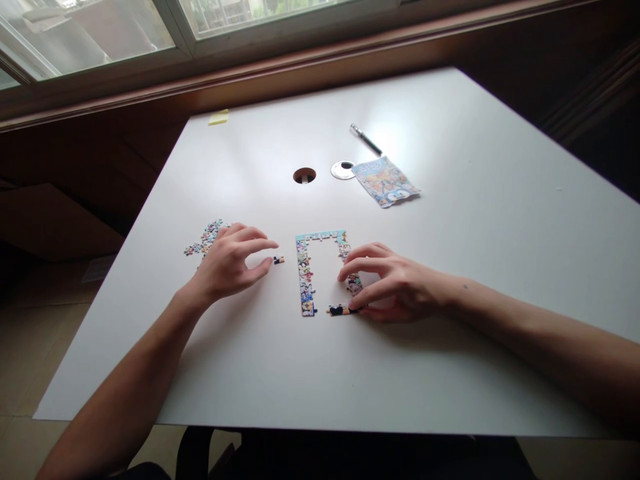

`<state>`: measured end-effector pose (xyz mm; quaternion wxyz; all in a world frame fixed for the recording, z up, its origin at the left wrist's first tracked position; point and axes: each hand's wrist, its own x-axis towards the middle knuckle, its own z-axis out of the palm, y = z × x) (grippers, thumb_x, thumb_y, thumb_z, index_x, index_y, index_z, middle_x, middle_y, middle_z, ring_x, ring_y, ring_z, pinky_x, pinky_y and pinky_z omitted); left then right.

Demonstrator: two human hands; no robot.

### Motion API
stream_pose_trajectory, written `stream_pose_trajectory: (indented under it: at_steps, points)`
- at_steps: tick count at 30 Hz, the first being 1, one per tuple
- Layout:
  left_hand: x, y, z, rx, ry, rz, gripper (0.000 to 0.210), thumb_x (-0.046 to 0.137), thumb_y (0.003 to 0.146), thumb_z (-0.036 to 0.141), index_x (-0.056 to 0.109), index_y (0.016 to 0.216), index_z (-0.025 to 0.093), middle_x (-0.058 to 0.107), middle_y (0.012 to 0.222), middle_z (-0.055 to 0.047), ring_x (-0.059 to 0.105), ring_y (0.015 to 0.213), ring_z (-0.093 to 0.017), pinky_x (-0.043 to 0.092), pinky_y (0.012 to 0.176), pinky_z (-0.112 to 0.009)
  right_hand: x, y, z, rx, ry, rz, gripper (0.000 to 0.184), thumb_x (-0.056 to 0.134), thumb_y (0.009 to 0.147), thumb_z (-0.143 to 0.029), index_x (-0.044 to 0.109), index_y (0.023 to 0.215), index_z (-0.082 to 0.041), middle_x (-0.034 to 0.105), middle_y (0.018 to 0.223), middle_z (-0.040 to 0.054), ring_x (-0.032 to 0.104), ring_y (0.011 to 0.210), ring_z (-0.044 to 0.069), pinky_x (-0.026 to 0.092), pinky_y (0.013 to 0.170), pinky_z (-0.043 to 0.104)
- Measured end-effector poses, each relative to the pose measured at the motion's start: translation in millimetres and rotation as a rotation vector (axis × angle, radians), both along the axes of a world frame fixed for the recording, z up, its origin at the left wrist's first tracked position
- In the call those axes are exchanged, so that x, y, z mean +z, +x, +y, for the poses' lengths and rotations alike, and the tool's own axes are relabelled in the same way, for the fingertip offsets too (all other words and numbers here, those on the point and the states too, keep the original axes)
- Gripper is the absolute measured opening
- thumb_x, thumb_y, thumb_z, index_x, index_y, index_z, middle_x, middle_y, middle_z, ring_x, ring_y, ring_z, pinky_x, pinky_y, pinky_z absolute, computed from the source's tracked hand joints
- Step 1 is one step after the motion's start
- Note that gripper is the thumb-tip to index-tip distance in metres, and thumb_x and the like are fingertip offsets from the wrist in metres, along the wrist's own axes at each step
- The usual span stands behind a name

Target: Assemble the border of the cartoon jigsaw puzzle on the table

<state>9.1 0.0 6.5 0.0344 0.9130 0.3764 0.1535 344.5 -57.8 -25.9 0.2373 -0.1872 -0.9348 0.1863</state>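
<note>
Plainly, the white bench spreads beneath the right hand, its grip loosely splayed over the right side of the puzzle border, and the left hand, its grip parted and released, left of that border (gapped along its near edge). A printed packet lies beyond the border, rightward, a heap of pieces to its left, and one loose piece between border and left thumb.

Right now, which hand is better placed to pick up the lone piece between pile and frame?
Probably the left hand: it is open right beside the lone piece, while the right hand is over the puzzle frame, farther off.
</note>
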Motion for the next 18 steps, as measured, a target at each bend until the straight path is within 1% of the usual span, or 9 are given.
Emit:
stream_pose_trajectory:
  at_steps: [2,4,6,10,13,15,18]
  points:
    - [-6.4,-3,3,-0.027,-0.030,0.040,0.022,0.062,0.090,0.031,0.073,0.108,0.026,0.070,0.108,-0.004,0.061,0.099,-0.022,0.038,0.097,-0.041,-1.0,1,0,-0.002,-0.004,0.000,0.019,0.071,0.084,-0.024,0.077,0.100,-0.031,0.065,0.115,0.0075,0.051,0.120,0.027,0.042,0.101,0.046]
    - [-11.5,-1,2,-0.039,-0.051,0.050,0.019,0.060,0.092,0.032,0.073,0.105,0.027,0.070,0.107,-0.003,0.062,0.098,-0.021,0.035,0.100,-0.041,-1.4,1,0,-0.005,-0.006,0.001,0.019,0.071,0.084,-0.025,0.077,0.101,-0.031,0.066,0.115,0.0074,0.051,0.120,0.026,0.043,0.101,0.046]
    - [-13.3,1,1,-0.043,-0.073,0.041,0.017,0.058,0.094,0.032,0.073,0.100,0.027,0.069,0.106,-0.003,0.062,0.097,-0.020,0.035,0.100,-0.040,-1.1,1,0,-0.004,-0.005,0.002,0.019,0.071,0.084,-0.025,0.077,0.100,-0.031,0.066,0.115,0.0073,0.051,0.120,0.026,0.043,0.101,0.046]
    - [-10.1,3,1,-0.050,-0.160,0.032,0.015,0.056,0.096,0.028,0.070,0.098,0.024,0.068,0.108,-0.004,0.061,0.100,-0.020,0.039,0.097,-0.037,0.6,0,0,-0.006,-0.002,0.002,0.018,0.071,0.084,-0.025,0.077,0.100,-0.031,0.066,0.114,0.0077,0.052,0.119,0.026,0.043,0.100,0.046]
    - [-8.3,4,1,-0.081,-0.230,0.023,0.014,0.053,0.095,0.025,0.067,0.098,0.022,0.066,0.111,-0.005,0.060,0.102,-0.021,0.043,0.094,-0.035,1.4,-1,0,-0.004,0.000,0.005,0.017,0.070,0.084,-0.025,0.077,0.099,-0.030,0.066,0.113,0.0078,0.052,0.119,0.026,0.043,0.100,0.046]
    - [-7.9,4,1,-0.099,-0.252,0.004,0.012,0.053,0.094,0.022,0.065,0.097,0.021,0.066,0.108,-0.005,0.061,0.100,-0.020,0.044,0.092,-0.034,1.4,-1,0,0.000,0.000,0.007,0.017,0.070,0.084,-0.024,0.077,0.099,-0.031,0.066,0.113,0.0076,0.052,0.119,0.026,0.043,0.100,0.046]
    - [-4.4,4,-1,-0.090,-0.274,-0.034,0.011,0.056,0.089,0.020,0.060,0.100,0.021,0.068,0.101,-0.003,0.062,0.094,-0.019,0.046,0.087,-0.032,1.1,-1,0,-0.002,0.001,0.011,0.018,0.070,0.084,-0.024,0.077,0.099,-0.031,0.066,0.114,0.0074,0.052,0.118,0.026,0.043,0.100,0.046]
